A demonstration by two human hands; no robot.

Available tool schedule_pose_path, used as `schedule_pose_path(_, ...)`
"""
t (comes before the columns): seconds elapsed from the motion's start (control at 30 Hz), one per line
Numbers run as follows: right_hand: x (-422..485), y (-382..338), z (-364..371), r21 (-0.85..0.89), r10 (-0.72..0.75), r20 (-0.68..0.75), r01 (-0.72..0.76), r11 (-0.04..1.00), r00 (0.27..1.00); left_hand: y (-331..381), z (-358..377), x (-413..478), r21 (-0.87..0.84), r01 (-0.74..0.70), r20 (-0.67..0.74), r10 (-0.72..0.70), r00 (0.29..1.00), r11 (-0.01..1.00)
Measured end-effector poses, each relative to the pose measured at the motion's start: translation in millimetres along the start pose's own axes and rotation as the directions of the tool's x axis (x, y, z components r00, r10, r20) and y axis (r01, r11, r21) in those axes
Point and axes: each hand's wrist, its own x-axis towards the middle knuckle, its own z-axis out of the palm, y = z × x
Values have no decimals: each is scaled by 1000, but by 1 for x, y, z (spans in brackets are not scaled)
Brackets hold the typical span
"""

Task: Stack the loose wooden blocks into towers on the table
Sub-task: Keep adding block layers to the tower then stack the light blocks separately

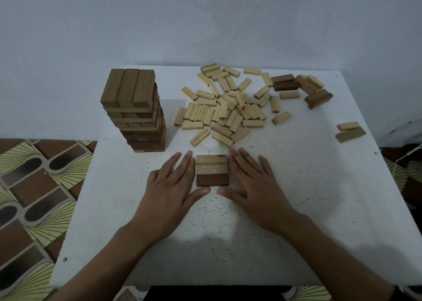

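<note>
The white table (296, 209) bears a block tower (134, 109), scattered pale blocks (228, 109) and a three-block row (212, 170).

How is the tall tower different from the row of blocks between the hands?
The tall tower rises many layers high; the three-block row is a single layer flat on the table. The tower stands at the left; the row lies nearer, in the middle. Both are three blocks wide.

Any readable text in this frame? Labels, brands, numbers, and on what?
None: no text shows on the tower, the loose blocks, the row of three blocks, the table, the wall or the patterned floor.
</note>
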Motion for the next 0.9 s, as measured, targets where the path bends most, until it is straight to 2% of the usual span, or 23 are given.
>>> schedule_pose_path(0.13,2,0,-28,182,87,-126,-63,981,988,-4,-12,0,-87,-37,-52,33,998,996)
schedule_pose_path(0.2,9,2,-39,214,65,-141,-34,976,988,-5,-19,3,-137,-42,-73,32,997,990)
schedule_pose_path(0.4,30,6,-50,139,-62,30,57,989,998,-8,-28,21,-165,-102,-37,97,995,981)
schedule_pose_path(0.9,39,7,-49,79,-107,81,100,992,991,-17,-38,36,-208,-153,75,172,982,966)
